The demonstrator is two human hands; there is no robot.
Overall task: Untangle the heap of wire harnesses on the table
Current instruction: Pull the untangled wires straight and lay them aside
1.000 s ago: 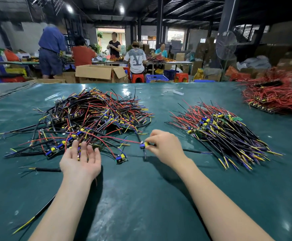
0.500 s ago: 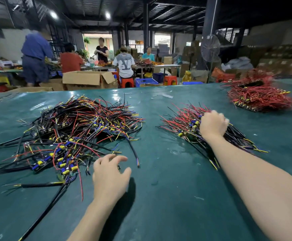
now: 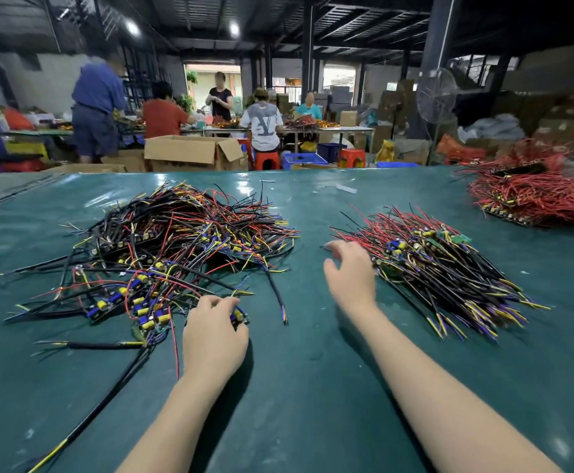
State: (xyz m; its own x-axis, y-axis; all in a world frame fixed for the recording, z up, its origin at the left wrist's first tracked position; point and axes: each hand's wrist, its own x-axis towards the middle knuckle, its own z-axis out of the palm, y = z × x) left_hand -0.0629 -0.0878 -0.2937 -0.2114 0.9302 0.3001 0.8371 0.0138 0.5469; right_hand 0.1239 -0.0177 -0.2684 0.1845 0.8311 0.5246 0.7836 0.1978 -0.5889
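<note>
Tangled heap of wire harnesses (image 3: 176,247) lies left-centre on the green tabletop (image 3: 296,387). Left hand (image 3: 215,332) is at the heap's near edge, fingers curled round a harness board (image 3: 238,315) with a yellow capacitor. Right hand (image 3: 350,271) is blurred, fingers loosely spread, empty, just beside the straightened bundle (image 3: 449,271). Red-wire pile (image 3: 534,199) far right.

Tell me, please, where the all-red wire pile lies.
In the head view the all-red pile lies at the table's far right, beyond the sorted pile beside the right hand.
</note>
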